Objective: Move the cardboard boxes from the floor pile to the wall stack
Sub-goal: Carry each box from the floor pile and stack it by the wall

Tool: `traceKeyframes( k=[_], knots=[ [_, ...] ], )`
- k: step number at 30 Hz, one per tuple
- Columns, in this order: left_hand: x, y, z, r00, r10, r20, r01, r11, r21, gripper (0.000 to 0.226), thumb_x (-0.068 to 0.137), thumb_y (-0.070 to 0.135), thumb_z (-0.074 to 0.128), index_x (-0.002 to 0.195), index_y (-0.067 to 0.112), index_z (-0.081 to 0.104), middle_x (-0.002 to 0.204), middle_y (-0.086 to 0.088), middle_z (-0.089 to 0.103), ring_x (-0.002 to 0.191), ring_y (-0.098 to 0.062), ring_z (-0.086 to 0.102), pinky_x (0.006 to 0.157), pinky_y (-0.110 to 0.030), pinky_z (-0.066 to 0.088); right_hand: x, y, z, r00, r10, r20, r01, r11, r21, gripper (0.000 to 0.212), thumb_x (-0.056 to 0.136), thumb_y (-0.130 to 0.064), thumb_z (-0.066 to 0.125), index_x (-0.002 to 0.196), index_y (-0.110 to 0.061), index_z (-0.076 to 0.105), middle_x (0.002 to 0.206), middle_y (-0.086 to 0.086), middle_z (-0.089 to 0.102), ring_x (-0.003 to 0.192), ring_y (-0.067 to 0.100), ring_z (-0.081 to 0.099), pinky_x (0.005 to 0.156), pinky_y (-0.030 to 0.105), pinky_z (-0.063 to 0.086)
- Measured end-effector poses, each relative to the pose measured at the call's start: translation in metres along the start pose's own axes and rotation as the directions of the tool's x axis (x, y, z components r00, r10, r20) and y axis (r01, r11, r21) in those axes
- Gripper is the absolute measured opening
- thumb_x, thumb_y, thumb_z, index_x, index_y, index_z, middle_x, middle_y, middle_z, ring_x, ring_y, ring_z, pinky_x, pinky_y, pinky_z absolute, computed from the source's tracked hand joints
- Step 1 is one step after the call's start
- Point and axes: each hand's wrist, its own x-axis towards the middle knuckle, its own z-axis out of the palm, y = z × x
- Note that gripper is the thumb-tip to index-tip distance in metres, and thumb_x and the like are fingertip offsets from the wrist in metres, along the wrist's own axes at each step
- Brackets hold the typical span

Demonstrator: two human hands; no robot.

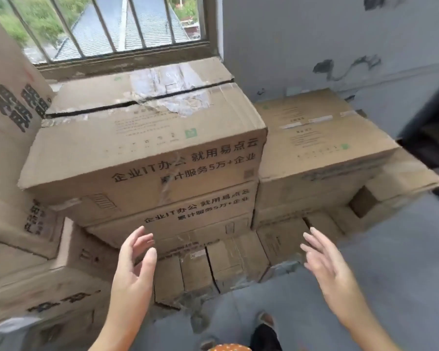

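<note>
Head view, left hand (134, 264) and right hand (325, 267) raised, fingers spread, empty, before stacked cardboard boxes (147, 153)

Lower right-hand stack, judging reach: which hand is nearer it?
Right. The right hand hovers open just below the lower right-hand stack; the left hand is below the taller stack.

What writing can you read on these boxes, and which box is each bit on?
"企业IT办公 就用易点云" and "累计服务5万+企业": front of the top box under the window.
The same two lines: front of the second box below it.
Large black characters on the left boxes: cut off, unreadable.
Small print on the box tops and right box: too blurred.
</note>
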Motion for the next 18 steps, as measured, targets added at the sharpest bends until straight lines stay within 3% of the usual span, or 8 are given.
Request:
traceKeyframes(
  k=[3,7,10,14,16,18],
  knots=[
    [-0.010,-0.012,-0.001,0.980,-0.033,0.194,0.028,0.999,0.028,0.040,0.096,0.009,0.046,0.120,0.041,0.047,0.116,0.010,0.062,0.110,0.002,0.056,0.096,-0.032,0.042,-0.065,0.030,0.010,0.964,0.160,-0.212,-0.139,0.984,0.110,0.035,0.096,-0.014,0.046,0.121,-0.038,0.049,0.127,-0.016,0.056,0.108,-0.007,0.059,0.088,0.018,0.050],
    [-0.015,-0.026,-0.008,0.900,-0.027,0.436,-0.019,0.995,0.102,0.040,0.096,0.010,0.047,0.121,0.042,0.047,0.113,0.010,0.064,0.105,0.009,0.056,0.085,-0.005,0.042,-0.142,0.050,0.033,0.827,0.329,-0.456,-0.203,0.931,0.304,0.034,0.098,-0.009,0.040,0.128,-0.022,0.047,0.118,-0.009,0.059,0.091,-0.010,0.064,0.072,0.015,0.055],
    [-0.026,-0.034,-0.007,0.795,-0.063,0.603,-0.022,0.991,0.133,0.037,0.097,0.013,0.047,0.123,0.040,0.047,0.115,0.009,0.063,0.105,0.012,0.054,0.078,-0.002,0.041,-0.193,0.055,0.050,0.711,0.399,-0.579,-0.187,0.901,0.392,0.033,0.096,-0.014,0.043,0.128,-0.021,0.047,0.115,-0.009,0.059,0.092,-0.002,0.064,0.071,0.014,0.053],
    [-0.058,-0.026,0.009,0.620,-0.053,0.783,-0.095,0.985,0.142,0.036,0.096,0.010,0.047,0.117,0.039,0.048,0.112,0.007,0.063,0.103,0.011,0.055,0.075,0.001,0.040,-0.260,0.056,0.062,0.585,0.410,-0.700,-0.172,0.906,0.387,0.046,0.077,-0.034,0.050,0.123,-0.032,0.050,0.119,-0.016,0.059,0.104,-0.002,0.062,0.086,0.020,0.052],
    [-0.080,-0.022,0.018,0.522,-0.052,0.852,-0.125,0.983,0.136,0.034,0.096,0.012,0.046,0.120,0.036,0.046,0.113,0.009,0.062,0.103,0.008,0.055,0.074,0.001,0.040,-0.295,0.062,0.066,0.527,0.417,-0.741,-0.192,0.907,0.374,0.042,0.077,-0.037,0.051,0.120,-0.040,0.049,0.122,-0.018,0.057,0.115,0.003,0.058,0.099,0.031,0.048],
    [-0.102,-0.017,0.027,0.430,-0.049,0.902,-0.157,0.979,0.128,0.033,0.097,0.016,0.046,0.125,0.033,0.045,0.114,0.009,0.061,0.104,0.008,0.055,0.073,0.001,0.040,-0.328,0.069,0.068,0.465,0.422,-0.779,-0.218,0.907,0.361,0.042,0.078,-0.042,0.051,0.119,-0.046,0.048,0.123,-0.022,0.057,0.121,0.007,0.055,0.102,0.037,0.046]
  ],
)
